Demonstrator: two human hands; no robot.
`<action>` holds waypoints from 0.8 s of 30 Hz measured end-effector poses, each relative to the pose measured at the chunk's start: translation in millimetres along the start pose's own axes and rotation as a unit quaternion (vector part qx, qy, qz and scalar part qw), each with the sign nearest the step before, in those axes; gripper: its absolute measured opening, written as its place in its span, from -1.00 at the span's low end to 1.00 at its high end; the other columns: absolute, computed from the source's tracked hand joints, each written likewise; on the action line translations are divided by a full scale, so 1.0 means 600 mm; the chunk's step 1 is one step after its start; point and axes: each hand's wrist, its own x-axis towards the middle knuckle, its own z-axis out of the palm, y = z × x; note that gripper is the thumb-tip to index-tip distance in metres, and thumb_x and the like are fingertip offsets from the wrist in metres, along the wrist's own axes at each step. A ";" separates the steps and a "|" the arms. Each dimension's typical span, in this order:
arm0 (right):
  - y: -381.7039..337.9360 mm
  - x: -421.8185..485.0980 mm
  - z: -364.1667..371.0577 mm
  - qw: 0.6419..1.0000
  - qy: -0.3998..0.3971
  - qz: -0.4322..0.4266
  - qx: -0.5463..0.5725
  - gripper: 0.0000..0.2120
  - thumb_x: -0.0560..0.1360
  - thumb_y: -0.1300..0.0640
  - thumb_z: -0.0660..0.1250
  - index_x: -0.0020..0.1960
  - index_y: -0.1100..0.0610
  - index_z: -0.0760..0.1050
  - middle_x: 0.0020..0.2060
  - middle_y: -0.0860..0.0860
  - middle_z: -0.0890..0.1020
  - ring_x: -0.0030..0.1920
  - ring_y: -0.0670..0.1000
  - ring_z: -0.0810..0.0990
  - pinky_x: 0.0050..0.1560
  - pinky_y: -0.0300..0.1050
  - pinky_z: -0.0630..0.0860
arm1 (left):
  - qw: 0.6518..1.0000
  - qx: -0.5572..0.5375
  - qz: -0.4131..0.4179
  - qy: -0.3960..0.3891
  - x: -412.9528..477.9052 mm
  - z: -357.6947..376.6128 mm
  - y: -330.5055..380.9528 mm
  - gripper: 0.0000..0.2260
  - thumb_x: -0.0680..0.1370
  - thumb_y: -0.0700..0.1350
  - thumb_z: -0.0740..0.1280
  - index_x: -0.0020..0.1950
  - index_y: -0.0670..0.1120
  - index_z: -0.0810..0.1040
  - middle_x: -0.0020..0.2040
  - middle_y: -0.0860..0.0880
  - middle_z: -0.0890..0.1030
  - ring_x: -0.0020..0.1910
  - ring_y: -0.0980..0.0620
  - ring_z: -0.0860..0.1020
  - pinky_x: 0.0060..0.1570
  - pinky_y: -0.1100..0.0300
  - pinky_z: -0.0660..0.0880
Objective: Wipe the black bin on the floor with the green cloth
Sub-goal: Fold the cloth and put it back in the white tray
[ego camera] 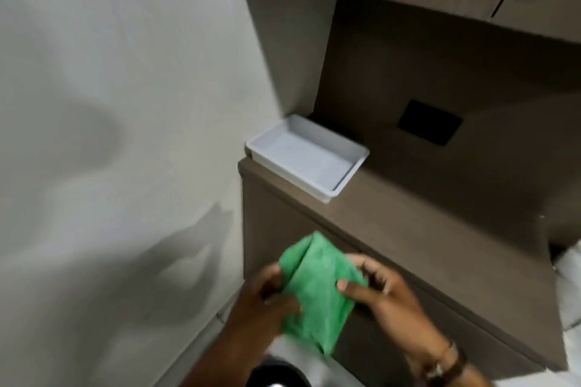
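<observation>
A green cloth [317, 289] hangs folded between both hands, low in the middle of the head view. My left hand [267, 295] grips its left edge and my right hand [377, 289] pinches its right side with thumb on top. Below the cloth, at the bottom edge of the frame, a dark round shape [276, 375] shows, likely the rim of the black bin; most of it is cut off and partly hidden by my left forearm.
A brown cabinet [408, 245] stands to the right, with a white plastic tray [306, 155] on its top near the wall. A black square plate [429, 122] sits in the cabinet's back panel. A pale wall [110, 135] fills the left side.
</observation>
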 end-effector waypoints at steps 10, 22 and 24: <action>-0.212 0.411 -0.067 0.885 0.218 -0.030 -0.411 -0.77 0.45 -0.06 0.42 0.07 -0.03 0.58 0.04 -0.02 0.71 0.15 0.12 0.66 0.24 0.07 0.44 | 0.920 0.367 0.083 0.107 0.445 0.109 0.297 -0.80 0.62 -0.23 0.34 0.18 -0.06 0.69 0.15 -0.15 0.73 0.13 -0.16 0.70 0.20 0.04 0.63; -0.124 0.579 -0.047 0.683 0.271 0.014 -0.678 -0.72 0.59 0.09 0.21 0.22 -0.02 0.61 0.16 0.04 0.69 0.30 0.18 0.52 0.34 0.25 0.21 | 0.633 0.737 0.060 0.230 0.616 0.085 0.228 -0.43 0.55 0.04 0.53 0.51 0.05 0.43 0.44 -0.10 0.45 0.46 -0.18 0.39 0.39 -0.21 0.37; -0.130 0.573 -0.050 0.679 0.286 -0.026 -0.675 -0.74 0.56 0.10 0.28 0.21 -0.04 0.60 0.14 0.04 0.67 0.28 0.18 0.52 0.28 0.20 0.27 | 0.599 0.754 0.076 0.259 0.608 0.084 0.239 -0.28 0.48 0.13 0.59 0.55 0.08 0.36 0.50 -0.09 0.40 0.52 -0.19 0.31 0.44 -0.30 0.29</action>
